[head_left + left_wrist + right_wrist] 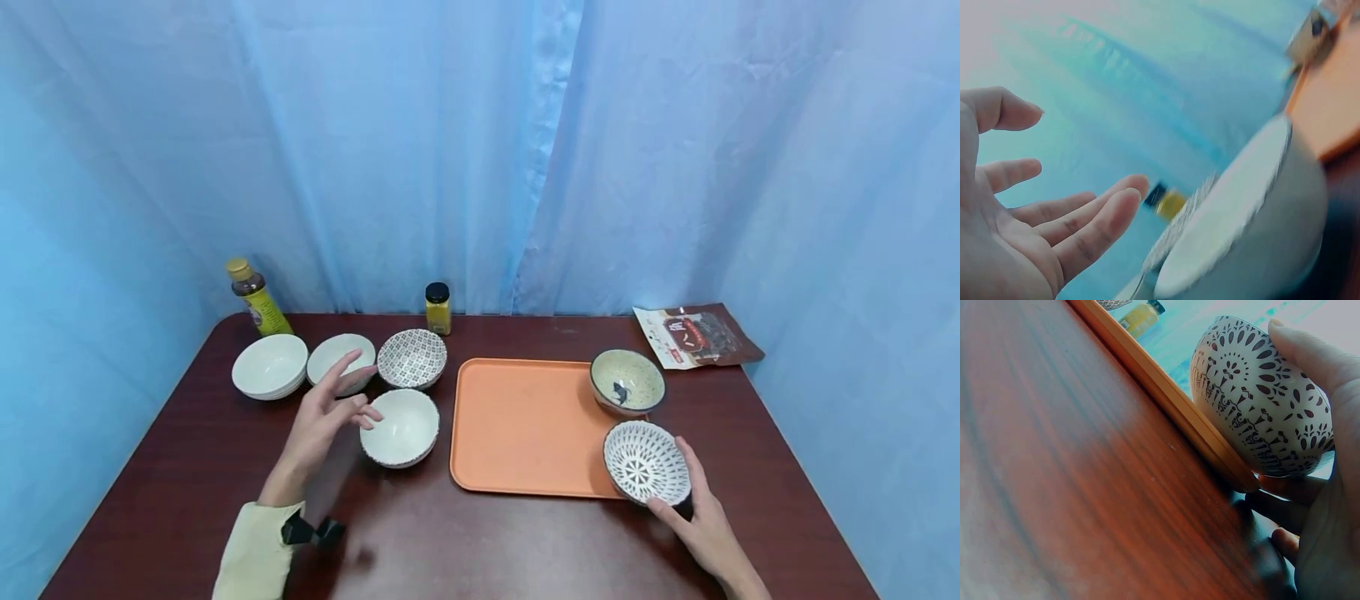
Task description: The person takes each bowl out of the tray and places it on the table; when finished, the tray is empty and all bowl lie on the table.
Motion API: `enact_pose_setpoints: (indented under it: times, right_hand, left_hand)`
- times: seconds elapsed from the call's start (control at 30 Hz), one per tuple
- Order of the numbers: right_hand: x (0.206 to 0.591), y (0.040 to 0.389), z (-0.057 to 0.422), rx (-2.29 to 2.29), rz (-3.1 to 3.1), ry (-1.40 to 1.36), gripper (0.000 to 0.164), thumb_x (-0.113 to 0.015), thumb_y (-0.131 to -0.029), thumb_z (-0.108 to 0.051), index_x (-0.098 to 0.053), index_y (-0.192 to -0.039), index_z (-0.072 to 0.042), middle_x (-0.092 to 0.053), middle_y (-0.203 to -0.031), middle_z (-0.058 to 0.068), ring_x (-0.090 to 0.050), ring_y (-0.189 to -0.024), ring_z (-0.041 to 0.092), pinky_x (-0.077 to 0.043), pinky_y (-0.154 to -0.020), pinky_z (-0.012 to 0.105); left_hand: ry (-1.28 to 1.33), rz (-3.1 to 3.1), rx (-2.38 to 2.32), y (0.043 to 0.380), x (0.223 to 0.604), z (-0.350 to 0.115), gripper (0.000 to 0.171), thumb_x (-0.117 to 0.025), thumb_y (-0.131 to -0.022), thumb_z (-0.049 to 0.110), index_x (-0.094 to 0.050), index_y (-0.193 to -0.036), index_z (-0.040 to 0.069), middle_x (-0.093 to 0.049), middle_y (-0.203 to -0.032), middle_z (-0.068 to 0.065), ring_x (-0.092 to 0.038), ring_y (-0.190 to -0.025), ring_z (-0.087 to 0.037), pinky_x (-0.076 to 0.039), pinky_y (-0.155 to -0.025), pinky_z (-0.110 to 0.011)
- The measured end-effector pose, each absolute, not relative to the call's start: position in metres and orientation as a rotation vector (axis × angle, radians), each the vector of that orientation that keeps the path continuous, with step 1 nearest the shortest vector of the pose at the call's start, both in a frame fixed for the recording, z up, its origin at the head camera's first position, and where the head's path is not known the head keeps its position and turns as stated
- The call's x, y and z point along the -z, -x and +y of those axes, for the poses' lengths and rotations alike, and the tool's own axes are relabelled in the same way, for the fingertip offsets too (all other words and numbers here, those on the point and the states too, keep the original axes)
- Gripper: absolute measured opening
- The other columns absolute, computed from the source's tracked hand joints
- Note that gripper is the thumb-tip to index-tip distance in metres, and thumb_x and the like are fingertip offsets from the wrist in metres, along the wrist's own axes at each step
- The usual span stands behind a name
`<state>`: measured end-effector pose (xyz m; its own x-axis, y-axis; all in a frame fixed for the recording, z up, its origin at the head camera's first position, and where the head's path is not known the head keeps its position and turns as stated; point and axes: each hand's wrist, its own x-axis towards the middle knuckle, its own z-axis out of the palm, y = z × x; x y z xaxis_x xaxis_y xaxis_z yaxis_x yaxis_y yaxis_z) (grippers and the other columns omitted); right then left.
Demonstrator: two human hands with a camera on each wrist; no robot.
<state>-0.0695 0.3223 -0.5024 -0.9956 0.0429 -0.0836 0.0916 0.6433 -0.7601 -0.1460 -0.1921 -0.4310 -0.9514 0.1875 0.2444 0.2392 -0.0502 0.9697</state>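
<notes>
My right hand (pixel 702 518) grips a bowl with a black-and-white pattern (pixel 647 461) by its right side, thumb at the rim and fingers underneath. The bowl overlaps the front right corner of the orange tray (pixel 525 425); petal shapes cover its outside in the right wrist view. At the left, my left hand (pixel 318 429) hovers with spread, relaxed fingers and holds nothing. Beside its fingertips is a white bowl (pixel 405 429) with a dark-edged rim, which looms close in the left wrist view. A speckled cream bowl (pixel 630 379) with a dark figure inside overlaps the tray's back right corner.
Behind the left hand stand white bowls (pixel 268 367), another pale bowl (pixel 339 357) and a grey-patterned bowl (pixel 412 358). A yellow-capped bottle (pixel 258 297), a black-lidded jar (pixel 438 310) and a brown-and-white food packet (pixel 697 335) line the table's back edge, before blue curtains.
</notes>
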Motion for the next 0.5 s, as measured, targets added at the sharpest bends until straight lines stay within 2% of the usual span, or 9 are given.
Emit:
enact_pose_setpoints:
  times: [0.07, 0.13, 0.2, 0.27, 0.33, 0.5]
  right_hand:
    - [0.502, 0.069, 0.322, 1.295, 2.798, -0.120, 0.102, -0.069, -0.092, -0.035, 0.004, -0.163, -0.023, -0.010, -0.167, 0.025, -0.022, -0.146, 0.053, -0.029, -0.107, 0.073]
    - [0.501, 0.069, 0.322, 1.287, 2.802, -0.123, 0.102, -0.069, -0.092, -0.035, 0.004, -0.163, -0.023, -0.011, -0.167, 0.025, -0.023, -0.146, 0.053, -0.030, -0.107, 0.073]
    - [0.501, 0.069, 0.322, 1.276, 2.810, -0.120, 0.103, -0.070, -0.092, -0.035, 0.004, -0.163, -0.022, -0.012, -0.166, 0.026, -0.024, -0.146, 0.054, -0.030, -0.106, 0.072]
    - [0.502, 0.068, 0.322, 1.268, 2.812, -0.122, 0.103, -0.070, -0.092, -0.035, 0.004, -0.163, -0.022, -0.012, -0.166, 0.026, -0.025, -0.145, 0.054, -0.031, -0.106, 0.072]
    - [0.503, 0.067, 0.322, 1.274, 2.807, -0.123, 0.102, -0.070, -0.092, -0.034, 0.004, -0.163, -0.022, -0.011, -0.166, 0.026, -0.025, -0.145, 0.053, -0.031, -0.106, 0.071]
    - [0.504, 0.067, 0.322, 1.278, 2.806, -0.114, 0.102, -0.069, -0.093, -0.035, 0.004, -0.162, -0.026, -0.012, -0.167, 0.025, -0.025, -0.144, 0.051, -0.031, -0.106, 0.070]
  left_hand:
    - [0.519, -2.130, 2.229, 0.151, 0.428, -0.179, 0.063, -0.051, -0.100, -0.001, -0.023, -0.156, -0.004, -0.062, -0.133, 0.008, -0.075, -0.078, -0.014, -0.063, -0.066, -0.028]
    - [0.550, -2.143, 2.242, 0.155, 0.425, -0.165, 0.063, -0.050, -0.099, -0.002, -0.023, -0.156, -0.005, -0.059, -0.140, -0.007, -0.075, -0.079, -0.013, -0.063, -0.066, -0.028]
    - [0.576, -2.165, 2.245, 0.158, 0.423, -0.152, 0.063, -0.049, -0.099, -0.003, -0.024, -0.156, -0.005, -0.051, -0.145, -0.025, -0.075, -0.079, -0.012, -0.063, -0.066, -0.028]
    - [0.598, -2.193, 2.257, 0.161, 0.421, -0.138, 0.063, -0.050, -0.098, -0.002, -0.025, -0.156, -0.004, -0.044, -0.148, -0.036, -0.075, -0.079, -0.012, -0.063, -0.067, -0.029]
    - [0.615, -2.232, 2.268, 0.165, 0.419, -0.125, 0.064, -0.051, -0.097, 0.000, -0.026, -0.157, 0.000, -0.041, -0.149, -0.037, -0.074, -0.079, -0.013, -0.064, -0.069, -0.031]
    - [0.599, -2.328, 2.275, 0.177, 0.418, -0.094, 0.065, -0.053, -0.097, 0.005, -0.032, -0.157, 0.012, -0.046, -0.150, -0.029, -0.074, -0.083, -0.021, -0.064, -0.073, -0.037]
